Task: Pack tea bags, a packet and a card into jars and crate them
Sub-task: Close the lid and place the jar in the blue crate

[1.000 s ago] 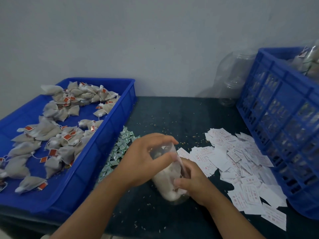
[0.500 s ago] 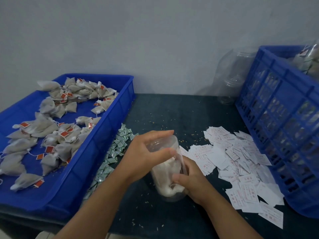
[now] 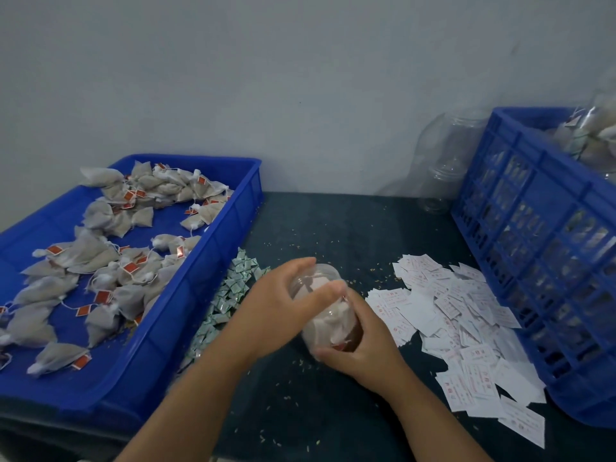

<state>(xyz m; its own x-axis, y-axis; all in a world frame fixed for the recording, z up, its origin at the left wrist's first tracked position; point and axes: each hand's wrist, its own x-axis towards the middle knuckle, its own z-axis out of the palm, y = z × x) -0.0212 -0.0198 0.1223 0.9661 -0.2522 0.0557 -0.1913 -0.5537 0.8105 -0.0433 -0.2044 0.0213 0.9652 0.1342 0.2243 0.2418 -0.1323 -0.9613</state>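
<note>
Jar (image 3: pixel 330 320) sits between 2 hands: left hand (image 3: pixel 276 315) grips its mouth, right hand (image 3: pixel 363 355) grips its base.

The jar (image 3: pixel 328 315) is in the middle of the table (image 3: pixel 333 228) and has tea bags (image 3: pixel 330 323) inside it. Just left of the jar lies a heap of packets (image 3: pixel 233 288), and further left is the tray (image 3: pixel 216 255) with loose tea bags (image 3: pixel 100 261) in it. Right of the jar the cards (image 3: pixel 460 321) are spread, and beyond them stands the crate (image 3: pixel 583 408). Behind the jar to the right, against the wall (image 3: pixel 300 95), are empty jars (image 3: pixel 443 168).
</note>
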